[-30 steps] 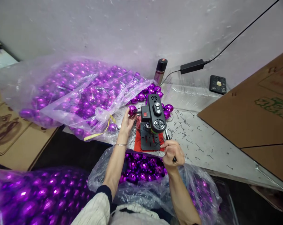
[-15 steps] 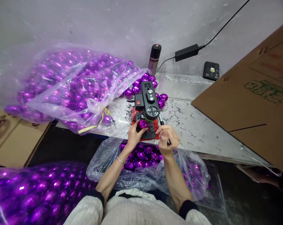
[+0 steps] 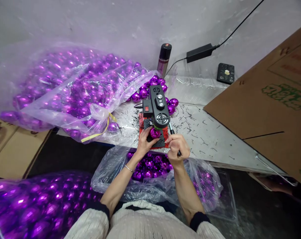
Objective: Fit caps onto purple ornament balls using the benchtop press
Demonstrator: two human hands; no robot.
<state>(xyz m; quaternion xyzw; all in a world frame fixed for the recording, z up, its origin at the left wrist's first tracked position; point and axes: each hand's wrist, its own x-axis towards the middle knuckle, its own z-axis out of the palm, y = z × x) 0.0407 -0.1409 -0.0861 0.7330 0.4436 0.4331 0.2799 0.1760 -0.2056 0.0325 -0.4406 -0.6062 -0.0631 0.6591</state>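
My left hand (image 3: 144, 143) pinches a shiny purple ball (image 3: 155, 133) and holds it on the base plate under the head of a small black bench machine (image 3: 158, 107). Fingers of my right hand (image 3: 177, 148) are wrapped round the machine's black lever handle (image 3: 171, 132) at its right side. The machine stands on a red mat (image 3: 141, 127) on the white worktable (image 3: 215, 139). Right below my hands, an open clear bag (image 3: 155, 179) holds several purple balls.
A big clear bag of purple balls (image 3: 65, 89) lies at the left on the table, another (image 3: 36, 205) at the lower left. Loose balls (image 3: 150, 88), a spray can (image 3: 164, 59), a power adapter (image 3: 199, 52) and a black device (image 3: 225, 73) sit behind. Cardboard (image 3: 269, 106) leans right.
My left hand brought a purple ball from beside the machine's left side down under its head. The right hand stayed on the lever. The view shifted lower.
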